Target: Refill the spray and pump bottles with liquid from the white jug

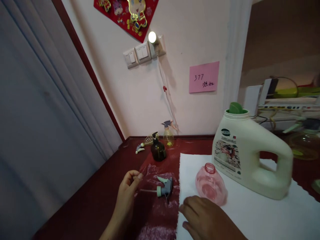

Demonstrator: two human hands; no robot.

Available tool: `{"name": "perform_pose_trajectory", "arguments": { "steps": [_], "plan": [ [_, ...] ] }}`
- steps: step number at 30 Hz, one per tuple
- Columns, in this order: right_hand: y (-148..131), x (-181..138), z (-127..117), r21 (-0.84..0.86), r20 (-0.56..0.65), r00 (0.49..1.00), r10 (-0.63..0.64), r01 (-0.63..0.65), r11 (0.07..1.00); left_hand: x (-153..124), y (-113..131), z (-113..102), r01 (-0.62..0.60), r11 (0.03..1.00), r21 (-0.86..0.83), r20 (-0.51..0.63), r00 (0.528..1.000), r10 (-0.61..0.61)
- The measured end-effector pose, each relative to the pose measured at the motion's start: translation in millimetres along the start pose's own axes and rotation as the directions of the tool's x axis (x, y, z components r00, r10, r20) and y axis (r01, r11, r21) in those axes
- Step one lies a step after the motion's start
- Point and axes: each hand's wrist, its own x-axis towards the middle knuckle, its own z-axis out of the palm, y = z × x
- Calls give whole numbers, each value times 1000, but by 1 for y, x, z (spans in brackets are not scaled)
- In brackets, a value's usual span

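Observation:
My left hand (130, 187) is closed in a pinch beside the tube end of a spray trigger head (165, 190). What its fingertips hold, if anything, is hidden. The trigger head, grey with a mint-green collar and lever, lies on its side on crinkled red plastic film (156, 221). My right hand (203, 218) hovers at the left edge of a white cloth (252, 220), fingers bent and apart from the thumb, nothing visible in them. Just beyond it stands a pink translucent bottle (211, 186) with an open neck, partly covered by the hand.
A large cream jug (247, 156) with a green piece in its mouth stands at right. Towards the wall are a dark pump bottle (158, 150), a clear spray bottle (168, 135) and another lying down (148, 140). A further spray bottle (303, 143) is far right; a curtain (50, 110) hangs left.

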Motion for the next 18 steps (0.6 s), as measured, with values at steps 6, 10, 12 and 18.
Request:
{"name": "perform_pose_trajectory", "arguments": {
  "steps": [6,10,12,18],
  "plan": [
    [2,37,38,-11,156,986,-62,64,998,1,1,-4,22,997,-80,-71,997,-28],
    [7,46,57,35,294,954,-68,60,998,5,2,-16,4,990,-143,-147,989,-26],
    [9,50,56,79,361,928,-89,65,995,5,2,-22,6,985,-170,-166,985,-35],
    [9,62,35,151,478,875,-73,0,989,3,3,-26,27,982,-188,-163,985,-58]
  ]
}}
